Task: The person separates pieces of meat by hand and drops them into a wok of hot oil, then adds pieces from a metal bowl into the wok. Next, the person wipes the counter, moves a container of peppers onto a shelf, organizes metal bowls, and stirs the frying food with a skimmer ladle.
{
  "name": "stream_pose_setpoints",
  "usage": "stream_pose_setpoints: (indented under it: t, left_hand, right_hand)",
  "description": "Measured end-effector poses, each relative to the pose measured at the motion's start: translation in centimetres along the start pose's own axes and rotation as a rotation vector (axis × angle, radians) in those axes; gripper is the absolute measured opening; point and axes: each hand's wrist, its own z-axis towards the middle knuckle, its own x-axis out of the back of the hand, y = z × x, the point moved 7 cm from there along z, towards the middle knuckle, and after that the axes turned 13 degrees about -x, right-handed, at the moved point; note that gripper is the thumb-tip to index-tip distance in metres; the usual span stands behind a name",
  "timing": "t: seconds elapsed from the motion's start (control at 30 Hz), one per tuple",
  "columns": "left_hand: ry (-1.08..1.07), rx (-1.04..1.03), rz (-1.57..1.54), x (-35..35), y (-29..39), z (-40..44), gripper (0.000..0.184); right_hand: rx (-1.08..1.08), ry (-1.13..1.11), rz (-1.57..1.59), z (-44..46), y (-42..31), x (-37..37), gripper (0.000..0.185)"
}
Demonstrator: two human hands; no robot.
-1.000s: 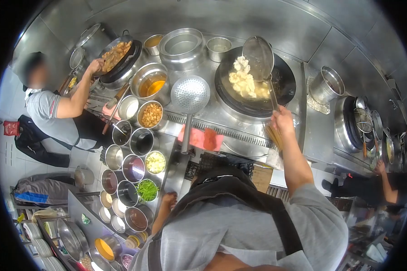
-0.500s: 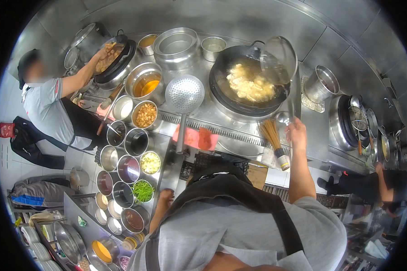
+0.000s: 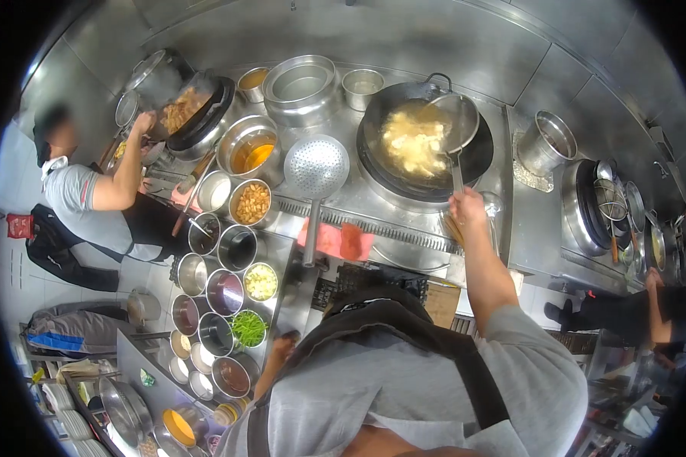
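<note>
My right hand (image 3: 467, 207) is closed round the handle of a round strainer (image 3: 459, 122). The strainer's mesh head is over the right part of a dark wok (image 3: 476, 156), in which pale yellow pieces of food (image 3: 413, 142) lie in bubbling liquid. My left hand (image 3: 284, 344) is low beside the metal counter edge, near the pot of green vegetables (image 3: 248, 327); its fingers are curled and partly hidden, and what it holds, if anything, cannot be made out. A perforated ladle (image 3: 317, 169) lies left of the wok.
At left a co-worker (image 3: 103, 183) reaches to another wok (image 3: 194, 114) of brown food. Metal pots (image 3: 225, 292) of ingredients stand left of me. A bamboo brush (image 3: 453, 228) is by my right hand. Another person (image 3: 625, 312) is at far right.
The strainer has swung right and then back left over the wok, with my right hand following. The food has spread in the liquid. The co-worker's arm has moved at the other wok.
</note>
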Motion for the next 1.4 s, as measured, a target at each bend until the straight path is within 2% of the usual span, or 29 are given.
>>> stream_pose_setpoints:
  t: [0.1,0.13,0.23,0.27,0.3,0.33,0.37,0.4,0.43,0.47,0.53,0.57,0.6,0.73,0.8,0.83,0.97,1.03,1.07,1.1,1.13,1.17,1.23,1.4]
  left_hand:
    - [0.264,0.359,-0.713,-0.3,-1.0,-2.3,0.007]
    - [0.320,0.391,-0.808,-0.5,-0.7,-2.9,0.006]
    - [0.114,0.132,-0.985,-2.2,-5.4,1.6,0.009]
    - [0.015,-0.255,-0.618,-1.0,-1.6,0.7,0.010]
    - [0.107,-0.660,0.104,0.7,4.4,-1.9,0.010]
    - [0.360,-0.917,0.530,2.6,11.1,-5.7,0.011]
    - [0.117,-0.569,0.154,0.4,6.2,-1.6,0.011]
    - [0.060,-0.022,-0.478,-2.2,0.2,1.1,0.010]
    - [0.179,0.427,-0.746,-4.3,-4.5,2.1,0.010]
    - [0.172,0.429,-0.745,-5.1,-5.7,2.3,0.010]
    - [-0.048,-0.018,0.010,-4.9,-4.0,3.2,0.008]
    - [-0.078,-0.106,0.201,-4.7,-3.6,3.0,0.008]
    - [-0.086,-0.113,0.235,-4.7,-3.6,3.0,0.008]
    - [-0.084,-0.070,0.201,-3.5,-2.6,2.8,0.009]
    - [-0.057,-0.016,0.105,-2.7,-1.8,2.5,0.009]
    - [-0.033,0.027,0.028,-2.2,-1.1,2.3,0.009]
    - [0.119,0.332,-0.440,-1.5,0.8,1.5,0.010]
    - [0.161,0.439,-0.533,-1.5,1.8,1.3,0.010]
    - [-0.036,0.181,-0.226,-2.2,0.2,3.6,0.009]
    - [-0.159,-0.119,0.231,-2.6,-0.5,5.2,0.009]
    - [-0.147,-0.388,0.585,-2.8,-0.3,6.0,0.009]
    - [-0.138,-0.351,0.471,-2.3,0.1,5.2,0.009]
    - [-0.101,-0.199,0.250,-1.2,0.5,4.1,0.009]
    - [-0.014,-0.030,0.013,0.7,2.7,1.4,0.009]
  right_hand:
    - [0.023,-0.046,-0.100,1.3,-2.3,-2.0,0.005]
    - [0.056,-0.010,-0.191,0.5,-3.7,-2.3,0.006]
    - [0.126,0.017,-0.337,-0.6,-5.2,-2.6,0.010]
    - [0.165,0.018,-0.390,-0.8,-5.4,-2.3,0.012]
    - [0.168,0.005,-0.405,-1.1,-5.2,-2.1,0.018]
    - [0.166,0.003,-0.414,-1.9,-5.1,-1.9,0.018]
    - [0.182,0.017,-0.445,-3.0,-5.2,-1.8,0.020]
    - [0.197,0.035,-0.475,-3.9,-5.4,-1.7,0.021]
    - [0.193,0.039,-0.480,-4.6,-5.4,-1.5,0.021]
    - [0.201,0.032,-0.486,-5.3,-5.4,-1.4,0.022]
    - [0.205,0.035,-0.489,-5.6,-5.1,-0.5,0.024]
    - [0.234,0.037,-0.478,-5.5,-4.9,0.1,0.023]
    - [0.266,0.039,-0.466,-5.5,-4.9,0.8,0.022]
    - [0.239,0.044,-0.423,-7.7,-6.1,3.1,0.026]
    - [0.256,0.164,-0.477,-8.1,-6.7,5.3,0.029]
    - [0.353,0.315,-0.534,-9.6,-7.5,5.6,0.027]
    - [0.440,0.480,-0.757,-8.4,-7.4,7.5,0.025]
    - [0.244,0.415,-0.673,-6.4,-5.8,8.0,0.013]
    - [0.240,0.418,-0.665,-5.7,-5.5,7.9,0.013]
    - [0.168,0.285,-0.572,-4.4,-4.5,7.2,0.012]
    - [0.099,0.152,-0.477,-3.1,-3.5,6.3,0.011]
    - [0.097,0.155,-0.467,-1.7,-2.9,5.9,0.011]
    - [0.050,0.019,-0.143,1.0,-1.6,4.0,0.010]
    - [0.047,0.002,-0.188,1.0,-4.8,0.1,0.014]
